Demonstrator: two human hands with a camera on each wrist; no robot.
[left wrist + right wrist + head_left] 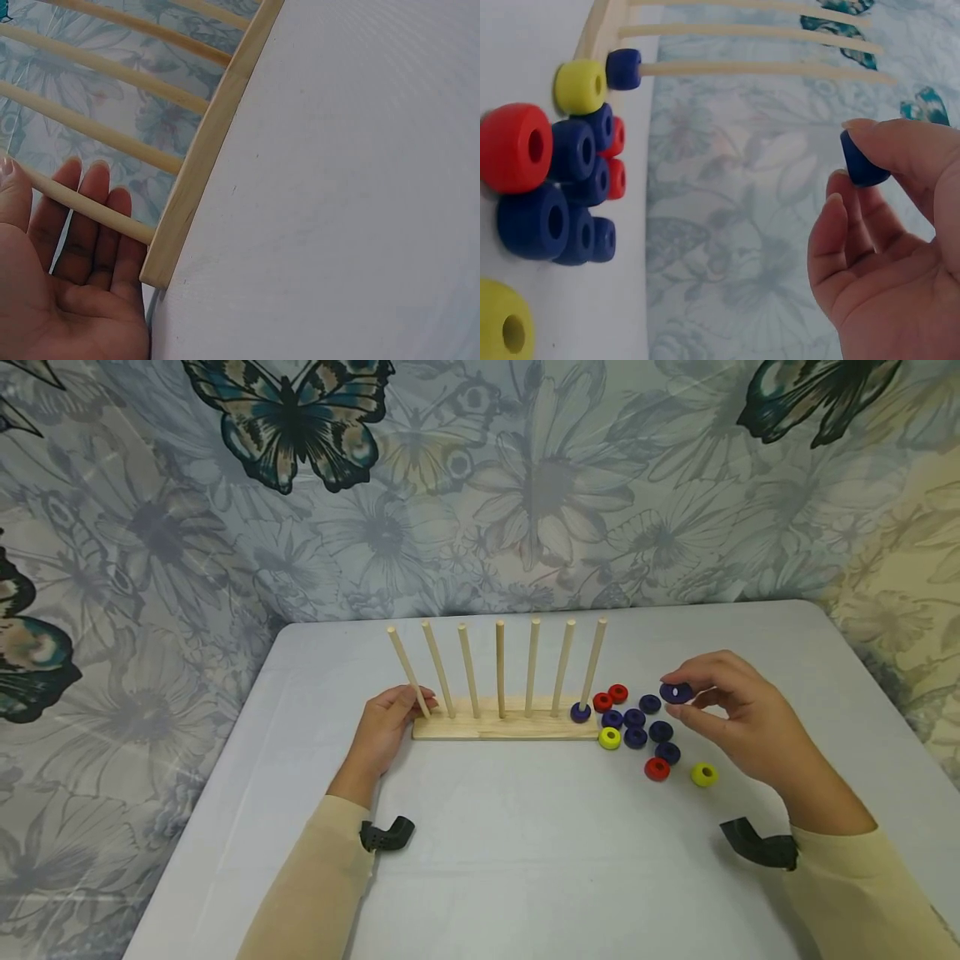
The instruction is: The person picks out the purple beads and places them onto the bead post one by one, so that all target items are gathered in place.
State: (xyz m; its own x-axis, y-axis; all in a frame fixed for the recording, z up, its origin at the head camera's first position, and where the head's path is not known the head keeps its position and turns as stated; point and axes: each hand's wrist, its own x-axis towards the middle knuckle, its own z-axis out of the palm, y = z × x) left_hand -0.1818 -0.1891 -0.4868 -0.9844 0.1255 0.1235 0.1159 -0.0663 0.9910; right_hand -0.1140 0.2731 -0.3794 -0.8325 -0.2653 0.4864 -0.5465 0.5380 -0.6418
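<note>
My right hand [738, 718] pinches a dark blue bead [677, 693] between thumb and fingers, raised above the table to the right of the loose beads. In the right wrist view the bead [864, 161] sits at the fingertips. A wooden peg stand [517, 727] with several upright pegs stands across the table. On its rightmost peg, one blue bead [580, 713] is threaded at the bottom. The left hand [382, 727] holds the stand's left end by the leftmost peg [97, 210], thumb on one side and fingers behind it.
Between the stand and my right hand lie loose blue beads [634, 738], red beads [657, 769] and yellow beads [704, 774]. The white table [480, 877] reaches back to a wall [555, 510] patterned with flowers and butterflies.
</note>
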